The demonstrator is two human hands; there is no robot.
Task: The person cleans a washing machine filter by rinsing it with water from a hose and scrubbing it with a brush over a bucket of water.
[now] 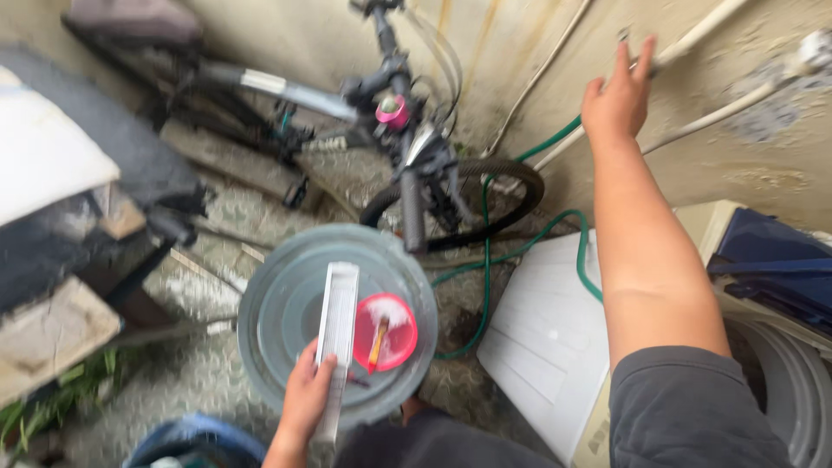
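Observation:
My left hand [305,394] grips the near end of a long white slatted panel [337,325] that stands on edge inside a round grey basin [286,303]. A pink bowl [387,332] with white powder and a small orange-handled tool lies in the basin beside the panel. My right hand [617,94] is stretched far up to the wall, fingers around a tap or pipe fitting [633,52]; blur hides the exact grip.
A bicycle [390,121] leans against the stained wall. A green hose [520,234] runs down from the wall past a white board [546,338]. A washing machine [780,347] stands at the right, a blue bucket [195,442] at the bottom left.

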